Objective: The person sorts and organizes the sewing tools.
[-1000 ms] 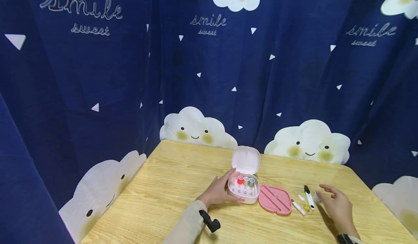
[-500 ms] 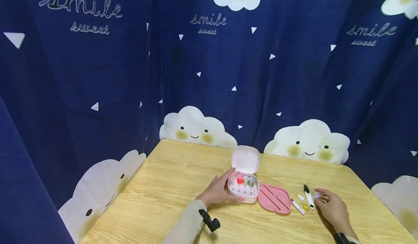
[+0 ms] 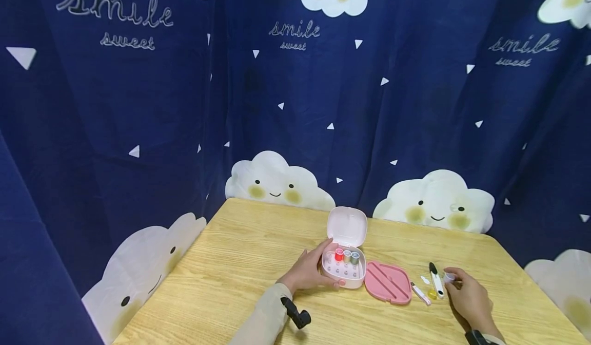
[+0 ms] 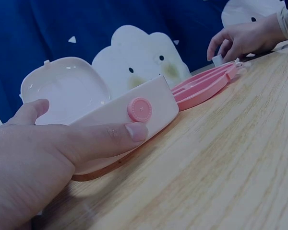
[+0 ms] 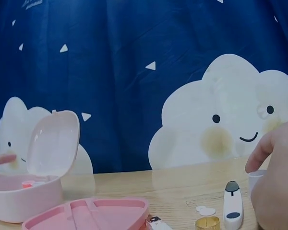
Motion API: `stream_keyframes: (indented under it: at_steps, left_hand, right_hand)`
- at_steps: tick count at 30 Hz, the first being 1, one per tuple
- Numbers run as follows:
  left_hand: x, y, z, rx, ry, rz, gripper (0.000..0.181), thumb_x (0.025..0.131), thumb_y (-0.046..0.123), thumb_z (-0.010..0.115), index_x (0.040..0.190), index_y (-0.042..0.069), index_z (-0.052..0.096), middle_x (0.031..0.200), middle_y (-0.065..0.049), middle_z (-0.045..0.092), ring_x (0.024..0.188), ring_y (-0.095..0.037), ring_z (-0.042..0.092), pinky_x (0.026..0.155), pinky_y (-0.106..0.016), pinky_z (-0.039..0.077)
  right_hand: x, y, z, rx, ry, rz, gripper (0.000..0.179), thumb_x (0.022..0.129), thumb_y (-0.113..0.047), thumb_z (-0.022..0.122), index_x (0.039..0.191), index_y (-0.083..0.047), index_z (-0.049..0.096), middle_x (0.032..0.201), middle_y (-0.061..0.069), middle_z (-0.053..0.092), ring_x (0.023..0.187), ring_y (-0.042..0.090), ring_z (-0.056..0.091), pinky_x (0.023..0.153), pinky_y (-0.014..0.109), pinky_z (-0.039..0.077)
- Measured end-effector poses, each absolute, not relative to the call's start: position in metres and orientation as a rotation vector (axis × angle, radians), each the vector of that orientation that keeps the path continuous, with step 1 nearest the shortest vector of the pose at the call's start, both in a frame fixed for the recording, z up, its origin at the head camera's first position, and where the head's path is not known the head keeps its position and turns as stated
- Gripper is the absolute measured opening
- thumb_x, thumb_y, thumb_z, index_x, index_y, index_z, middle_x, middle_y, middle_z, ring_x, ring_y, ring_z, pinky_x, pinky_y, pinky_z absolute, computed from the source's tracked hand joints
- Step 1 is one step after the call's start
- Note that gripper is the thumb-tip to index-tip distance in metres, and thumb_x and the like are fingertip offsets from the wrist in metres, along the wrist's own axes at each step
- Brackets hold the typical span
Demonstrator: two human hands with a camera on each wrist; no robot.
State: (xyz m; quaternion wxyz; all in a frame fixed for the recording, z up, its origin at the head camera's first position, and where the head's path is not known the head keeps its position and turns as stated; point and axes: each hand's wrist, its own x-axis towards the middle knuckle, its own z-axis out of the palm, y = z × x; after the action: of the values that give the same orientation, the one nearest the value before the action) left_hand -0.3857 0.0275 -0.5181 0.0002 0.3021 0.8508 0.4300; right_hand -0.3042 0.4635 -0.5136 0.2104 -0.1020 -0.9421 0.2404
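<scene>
The left hand (image 3: 306, 269) grips the pale pink sewing box (image 3: 343, 282), its thumb along the front below the round pink button (image 4: 139, 109). The box's lid (image 3: 347, 226) stands open. Inside, a red thread spool (image 3: 339, 254), a beige one (image 3: 347, 255) and a grey-green one (image 3: 355, 257) stand in the back row, with several bare pegs in front. To the right, the right hand (image 3: 471, 296) pinches a white spool (image 3: 449, 277) between thumb and fingers, low over the table. Part of that spool is hidden by the hand in the right wrist view (image 5: 254, 178).
A pink divided tray (image 3: 388, 282) lies right of the box. Between it and the right hand are a slim white tool (image 3: 420, 293), a gold ring-shaped thimble (image 5: 207, 223), a white needle threader (image 5: 205, 210) and a black-tipped white tool (image 5: 233, 206). A blue curtain (image 3: 295, 103) hangs behind the table.
The right hand has shifted slightly left and its fingers have closed in around the white spool. The left hand and the box have stayed in place.
</scene>
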Motion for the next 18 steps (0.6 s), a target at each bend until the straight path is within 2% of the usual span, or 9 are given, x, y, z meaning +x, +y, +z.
stream_keyframes:
  at_steps: [11,18]
  left_hand:
    - [-0.3838,0.0272,-0.5161,0.97,2.672,1.357,0.12,0.07,0.05,0.096,0.165,0.03,0.026,0.161,0.003,0.042,0.147,-0.014,0.037,0.124,-0.058,0.008]
    - [-0.3847,0.0275,-0.5173,0.947,2.667,1.351,0.12,0.069,0.053,0.095,0.165,0.034,0.025,0.162,0.005,0.041,0.147,-0.013,0.035,0.125,-0.056,0.007]
  right_hand:
    - [-0.3044,0.4635,-0.5116,-0.34,-2.652,0.706,0.036,0.095,-0.011,0.069,0.13,-0.005,0.063,0.123,0.027,0.065,0.109,0.054,0.058,0.074,0.064,0.042]
    - [-0.3038,0.4641,-0.5123,-0.319,-2.606,0.715,0.036,0.094,-0.013,0.071,0.129,-0.004,0.065,0.119,0.026,0.068,0.105,0.051,0.062,0.073,0.061,0.046]
